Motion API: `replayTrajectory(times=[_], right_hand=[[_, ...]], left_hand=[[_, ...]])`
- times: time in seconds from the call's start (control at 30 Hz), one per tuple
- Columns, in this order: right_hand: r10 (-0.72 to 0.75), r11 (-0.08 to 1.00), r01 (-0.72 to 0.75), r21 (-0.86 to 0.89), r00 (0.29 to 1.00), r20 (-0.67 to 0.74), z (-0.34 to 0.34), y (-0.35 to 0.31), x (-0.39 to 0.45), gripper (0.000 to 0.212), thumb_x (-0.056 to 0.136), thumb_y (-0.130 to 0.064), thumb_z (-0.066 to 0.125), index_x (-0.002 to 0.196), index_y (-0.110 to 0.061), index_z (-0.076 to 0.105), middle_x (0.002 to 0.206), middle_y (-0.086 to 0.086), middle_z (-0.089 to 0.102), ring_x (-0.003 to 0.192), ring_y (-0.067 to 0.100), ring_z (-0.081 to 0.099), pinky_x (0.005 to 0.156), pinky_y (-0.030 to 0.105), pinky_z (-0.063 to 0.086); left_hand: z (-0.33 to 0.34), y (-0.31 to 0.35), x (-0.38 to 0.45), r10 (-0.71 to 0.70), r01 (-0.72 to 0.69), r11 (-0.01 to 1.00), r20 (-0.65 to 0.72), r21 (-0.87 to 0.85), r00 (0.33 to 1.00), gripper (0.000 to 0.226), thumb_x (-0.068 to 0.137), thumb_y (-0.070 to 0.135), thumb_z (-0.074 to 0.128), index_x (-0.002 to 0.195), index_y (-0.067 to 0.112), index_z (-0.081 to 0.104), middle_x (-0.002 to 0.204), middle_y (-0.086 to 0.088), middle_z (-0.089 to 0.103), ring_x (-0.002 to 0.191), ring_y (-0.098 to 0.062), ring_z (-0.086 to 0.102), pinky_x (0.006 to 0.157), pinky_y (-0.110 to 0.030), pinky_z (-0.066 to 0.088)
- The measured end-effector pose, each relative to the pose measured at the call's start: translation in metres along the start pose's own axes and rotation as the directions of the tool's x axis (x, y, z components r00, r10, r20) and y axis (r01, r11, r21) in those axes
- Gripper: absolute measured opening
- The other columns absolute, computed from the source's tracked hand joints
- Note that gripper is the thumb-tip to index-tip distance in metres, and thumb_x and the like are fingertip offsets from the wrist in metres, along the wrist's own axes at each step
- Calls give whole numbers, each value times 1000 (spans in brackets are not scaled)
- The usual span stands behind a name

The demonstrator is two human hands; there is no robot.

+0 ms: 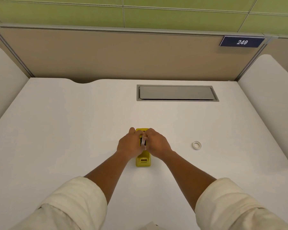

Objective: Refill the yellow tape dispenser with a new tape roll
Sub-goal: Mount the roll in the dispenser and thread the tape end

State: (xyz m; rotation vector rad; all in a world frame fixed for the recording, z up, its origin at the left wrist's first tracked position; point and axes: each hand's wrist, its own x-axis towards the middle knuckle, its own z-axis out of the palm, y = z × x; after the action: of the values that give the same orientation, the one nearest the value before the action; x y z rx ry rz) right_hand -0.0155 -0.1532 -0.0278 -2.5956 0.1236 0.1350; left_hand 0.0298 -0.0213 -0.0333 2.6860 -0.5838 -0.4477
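- Yellow tape dispenser (143, 161) sitting mid-desk (73, 130), near end showing between the wrists.
- Left hand (129, 143) and right hand (157, 143) both curled over its middle, seemingly pinching a pale ring standing on edge in the slot (142, 141); exact grip hard to tell.
- Likely weighted, stiff plastic: steady by the flanks.
- Spare tape roll (196, 145) lying flat, well right; light, thin, best pinched across the rim.
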Motion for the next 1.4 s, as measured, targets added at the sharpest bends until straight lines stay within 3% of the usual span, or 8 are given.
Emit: replayTrajectory(times=[0.23,0.43,0.67,0.77,0.93,1.1,1.4], right_hand=[[123,976,-118,181,992,-17,0,-1,3,10,89,-13,45,88,-17,53,85,-3,60,74,20,54,55,27,37],[155,928,-122,353,986,-66,-2,5,6,9,91,-18,52,98,-22,56,91,-9,64,70,12,56,60,28,45],[257,832,-194,520,965,-52,-2,8,11,11,85,-10,62,85,-20,64,78,-13,61,69,1,56,61,17,41],[246,826,-197,528,969,-24,-4,8,13,14,84,-4,60,83,-14,69,76,-8,65,67,7,58,63,18,45],[217,831,-198,519,976,26,-7,6,14,23,85,2,54,88,-8,74,89,13,74,86,30,69,82,40,57],[207,852,-205,482,977,50,-8,6,14,21,84,-1,57,88,-10,75,92,10,72,89,26,69,86,41,57],[156,902,-156,404,987,31,-6,0,1,25,86,-4,48,92,-16,69,80,-4,73,81,23,69,77,40,59]], left_hand=[[-5,0,-3,1,-1,1000,-20,-1,1000,39,86,46,62,124,36,56,109,0,45,71,-18,52,62,-29,41],[-7,2,-3,2,-2,1000,-3,13,1000,48,82,46,68,128,39,55,110,1,44,84,-21,59,67,-30,44],[-4,-1,-3,-15,14,999,-5,-31,1000,55,83,47,69,133,36,51,115,-1,45,90,-24,63,74,-33,51],[-2,-3,-3,-12,12,999,-3,-34,1000,57,83,51,66,136,37,49,115,1,44,89,-22,62,70,-31,47],[-1,-5,-3,-12,11,999,-3,-31,1000,57,84,52,65,136,38,48,113,1,44,86,-21,61,71,-31,49],[0,-6,-3,-19,19,999,1,-44,1000,55,84,51,65,134,36,49,113,1,43,84,-21,59,70,-31,48],[7,-10,-10,20,-22,993,-12,-120,1000,55,84,46,65,135,37,46,109,2,43,72,-17,53,63,-27,41]])
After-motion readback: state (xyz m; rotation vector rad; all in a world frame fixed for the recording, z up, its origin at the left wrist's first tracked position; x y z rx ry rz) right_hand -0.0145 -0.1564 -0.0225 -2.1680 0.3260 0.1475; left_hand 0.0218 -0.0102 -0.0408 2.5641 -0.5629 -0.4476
